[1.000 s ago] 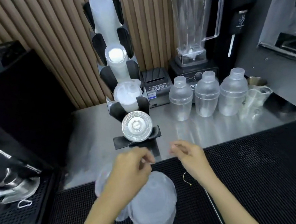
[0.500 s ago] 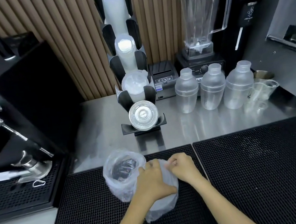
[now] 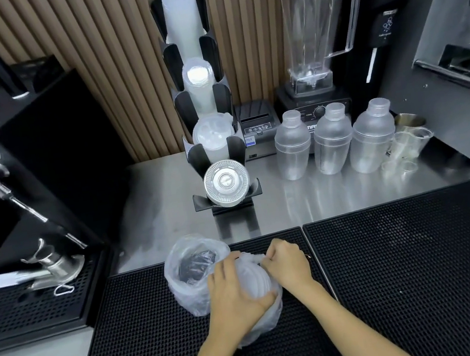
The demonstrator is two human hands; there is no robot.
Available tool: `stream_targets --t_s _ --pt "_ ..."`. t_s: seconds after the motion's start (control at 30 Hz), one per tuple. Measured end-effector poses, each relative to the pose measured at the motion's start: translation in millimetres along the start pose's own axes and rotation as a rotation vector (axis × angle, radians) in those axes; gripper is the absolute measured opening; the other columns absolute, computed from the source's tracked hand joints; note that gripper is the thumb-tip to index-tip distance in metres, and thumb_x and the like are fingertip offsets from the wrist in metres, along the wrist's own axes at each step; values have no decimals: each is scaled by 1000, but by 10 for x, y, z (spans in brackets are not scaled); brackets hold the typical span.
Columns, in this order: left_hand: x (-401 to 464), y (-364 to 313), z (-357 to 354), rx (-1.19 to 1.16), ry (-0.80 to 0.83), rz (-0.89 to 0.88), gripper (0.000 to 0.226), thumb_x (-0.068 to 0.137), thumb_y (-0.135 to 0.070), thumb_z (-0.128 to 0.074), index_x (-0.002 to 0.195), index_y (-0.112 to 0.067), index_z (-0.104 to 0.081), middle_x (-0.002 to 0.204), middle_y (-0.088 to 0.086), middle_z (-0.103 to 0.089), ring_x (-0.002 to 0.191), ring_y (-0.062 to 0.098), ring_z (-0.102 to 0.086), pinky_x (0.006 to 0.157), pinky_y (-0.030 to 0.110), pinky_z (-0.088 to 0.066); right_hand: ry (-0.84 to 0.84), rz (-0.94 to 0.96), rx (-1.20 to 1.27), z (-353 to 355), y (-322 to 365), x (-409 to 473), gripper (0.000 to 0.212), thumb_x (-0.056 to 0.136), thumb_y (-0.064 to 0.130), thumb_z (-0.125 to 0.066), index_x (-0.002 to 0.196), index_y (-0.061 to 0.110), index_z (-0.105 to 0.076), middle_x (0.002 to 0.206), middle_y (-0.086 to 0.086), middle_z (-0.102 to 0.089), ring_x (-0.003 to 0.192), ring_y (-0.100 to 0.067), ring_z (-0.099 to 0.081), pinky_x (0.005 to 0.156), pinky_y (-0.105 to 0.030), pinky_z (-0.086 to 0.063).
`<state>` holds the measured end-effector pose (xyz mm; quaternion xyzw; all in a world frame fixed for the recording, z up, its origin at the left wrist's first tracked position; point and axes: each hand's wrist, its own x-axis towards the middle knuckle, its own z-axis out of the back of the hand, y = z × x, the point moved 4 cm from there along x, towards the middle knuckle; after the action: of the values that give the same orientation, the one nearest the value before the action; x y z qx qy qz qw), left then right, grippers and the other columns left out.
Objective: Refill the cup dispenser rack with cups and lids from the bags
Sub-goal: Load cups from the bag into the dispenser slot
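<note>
1. Left hand [image 3: 239, 294] grips the bag of lids [image 3: 258, 284], fingers curled round it.
2. Right hand [image 3: 286, 264] pinches its knotted top.
3. Bag lies on the near black mat [image 3: 146, 328]; dispenser rack [image 3: 212, 138] stands far behind.

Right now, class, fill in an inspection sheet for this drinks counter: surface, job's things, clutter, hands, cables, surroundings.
Surface: steel counter behind black bar mats.
Job's things: cup dispenser rack holding cups and lids; closed lid bag and open bag on the mat.
Clutter: three shakers, measuring cups.
Hands: left hand grips the lid bag; right hand pinches its neck.
Cables: nothing seen.
Surroundings: blender, receipt printer, espresso machine.
</note>
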<state>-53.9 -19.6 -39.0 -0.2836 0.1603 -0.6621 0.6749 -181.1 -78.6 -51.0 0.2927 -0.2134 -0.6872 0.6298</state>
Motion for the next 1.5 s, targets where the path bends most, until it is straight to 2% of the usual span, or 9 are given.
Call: stream_targets --t_s 0.23,0.4,0.47,0.83,0.97,1.13,1.27,1.37,1.5 --pt "37 -42 0 41 3 73 100 50 -78 -47 129 -18 -36 131 -7 -40 122 15 -35 103 28 -26 -78 179 437 123 71 -104 15 81 6 -63 95 12 -66 93 1 -62 73 -3 -55 68 -6 -44" --pt "-1 -35 -31 49 -35 31 95 59 -75 -52 132 -17 -39 131 -1 -45 121 18 -42 103 30 -32 170 87 573 -5 109 -209 24 95 44 -37 103 35 -58 105 2 -68 100 -12 -63 97 -34 -47" --pt "-41 -32 -24 28 -74 24 93 61 -73 -55 132 -16 -40 130 -1 -47 120 19 -43 103 30 -33 203 18 657 -12 99 -241 40 93 53 -30 115 31 -56 112 3 -65 103 -10 -62 102 -36 -44" --pt "6 -24 -32 67 -28 54 92 65 -62 -65 136 -15 -30 135 0 -38 126 19 -35 107 30 -28 262 -14 1081 186 194 -277 67 85 61 -21 131 17 -45 128 -7 -53 101 -21 -66 92 -34 -50" --pt "-4 43 5 -64 -38 75 95 59 -65 -67 135 -18 -33 131 -4 -41 125 17 -37 107 31 -32 207 14 1089 175 201 -296 66 83 62 -22 135 25 -38 139 0 -44 117 -15 -55 97 -37 -48" --pt "-34 81 60 -171 -76 55 89 56 -65 -71 129 -27 -37 127 -13 -44 123 7 -38 107 25 -30 214 16 962 -33 153 -360 70 76 74 -21 136 39 -31 149 10 -31 137 -7 -28 117 -41 -23" --pt "-50 102 155 -303 -143 71 75 58 -44 -85 111 -49 -32 115 -35 -37 113 -22 -32 98 10 -25 263 77 862 -100 190 -429 82 60 92 -18 132 52 -25 151 17 -26 137 2 -21 117 -30 -15" --pt "-43 108 193 -363 -138 121 80 59 -45 -84 121 -41 -34 120 -24 -41 114 -9 -38 100 16 -26 257 134 783 -142 208 -493 82 66 88 -15 138 48 -21 151 19 -24 137 6 -20 113 -21 -14" --pt "-12 73 234 -416 -144 134 87 61 -49 -83 131 -27 -36 127 -15 -41 120 -1 -37 100 16 -25 164 186 677 -155 202 -535 54 86 68 -17 136 50 -21 153 17 -20 140 4 -15 116 -22 -12"
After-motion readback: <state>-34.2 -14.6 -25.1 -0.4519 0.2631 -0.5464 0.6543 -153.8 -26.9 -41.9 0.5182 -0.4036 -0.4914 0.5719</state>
